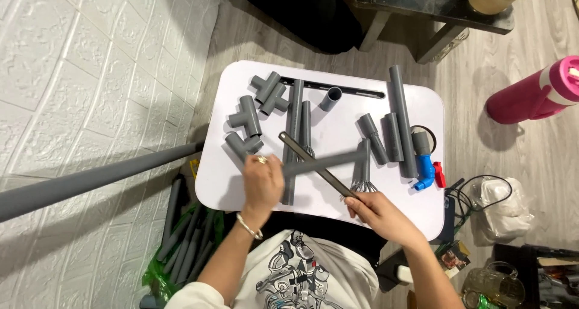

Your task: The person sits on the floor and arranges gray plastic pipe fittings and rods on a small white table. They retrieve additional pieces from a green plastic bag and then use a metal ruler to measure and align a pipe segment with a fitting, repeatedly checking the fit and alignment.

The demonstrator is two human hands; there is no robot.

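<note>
My left hand (263, 182) presses down on a grey plastic pipe (329, 162) that lies slanted across the small white table (338, 116). My right hand (375, 211) grips the handle end of a thin dark saw blade (313, 164), which crosses over that pipe. A long grey pipe (90, 179) runs from the left edge of the picture toward the table's left side. Grey tee fittings (270, 93) and an elbow (243, 145) lie on the table's left part. Just left of my right hand, a wire whisk-like object (363, 187) rests on the table.
Short grey pipe pieces (392, 137) and a long pipe (403, 119) lie at the table's right, beside a blue and red valve (427, 171). A pink bottle (531, 95) lies on the wooden floor at right. More pipes in a green bag (184, 242) sit lower left.
</note>
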